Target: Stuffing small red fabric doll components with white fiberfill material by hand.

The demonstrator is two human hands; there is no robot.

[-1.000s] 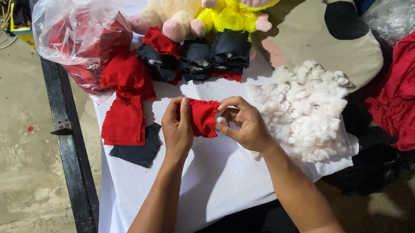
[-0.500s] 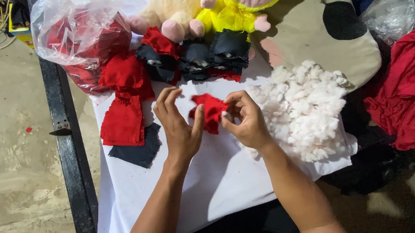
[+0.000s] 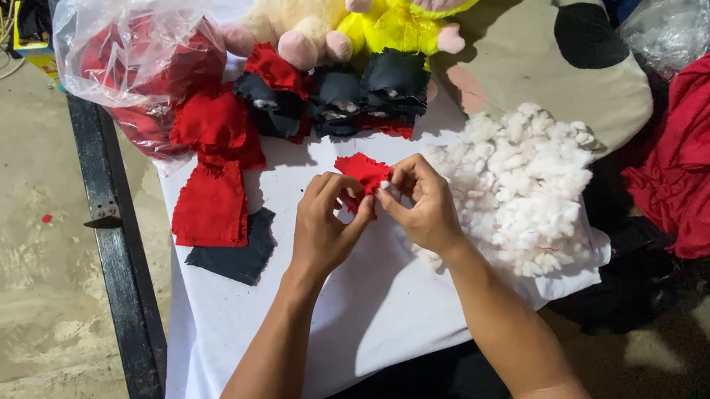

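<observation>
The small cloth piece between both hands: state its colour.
Red, plain; the small cloth piece shows best in the head view.

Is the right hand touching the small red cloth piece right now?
Touching. In the head view the right hand pinches the edge of the small red cloth piece with its fingertips, and the left hand holds the cloth's other side.

Left hand (image 3: 323, 227) fingers, spread flat half a second ago, now curled back onto small red fabric piece (image 3: 363, 173). Right hand (image 3: 423, 202) pinches in closer, bit of white stuffing at fingertips. Fabric piece sits slightly higher, more bunched between both hands.
</observation>
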